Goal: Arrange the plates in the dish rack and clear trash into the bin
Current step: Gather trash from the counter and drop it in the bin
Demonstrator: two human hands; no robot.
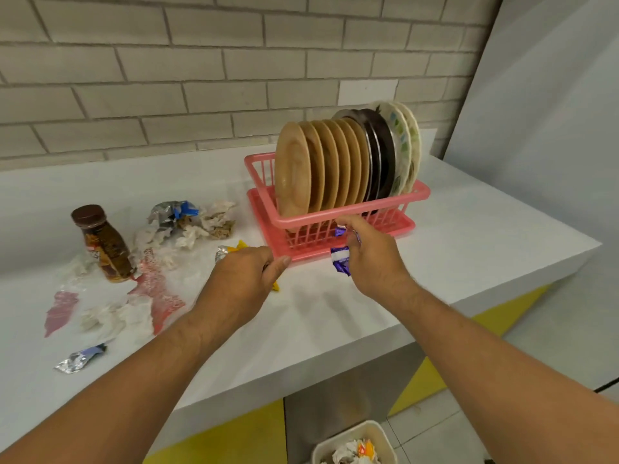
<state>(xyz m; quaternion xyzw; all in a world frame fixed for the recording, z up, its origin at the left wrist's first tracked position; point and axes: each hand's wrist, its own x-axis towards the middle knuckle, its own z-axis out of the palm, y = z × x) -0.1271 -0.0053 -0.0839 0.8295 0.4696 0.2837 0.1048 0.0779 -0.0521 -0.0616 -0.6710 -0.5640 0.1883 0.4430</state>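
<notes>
A pink dish rack (351, 216) stands on the white counter (469, 229) and holds several upright plates (321, 165): tan ones in front, dark ones behind them, pale patterned ones at the back. My left hand (244, 272) grips a yellow and silver wrapper (234, 249) just left of the rack's front corner. My right hand (371, 256) holds a crumpled purple and white wrapper (340, 261) in front of the rack. A beige bin (355, 443) with trash in it sits on the floor below the counter edge.
On the counter's left part lie a brown bottle (102, 244), crumpled tissues (130, 318), red plastic scraps (160, 293), a silver and blue wrapper (170, 212) and a small foil wrapper (78, 358). A brick wall runs behind.
</notes>
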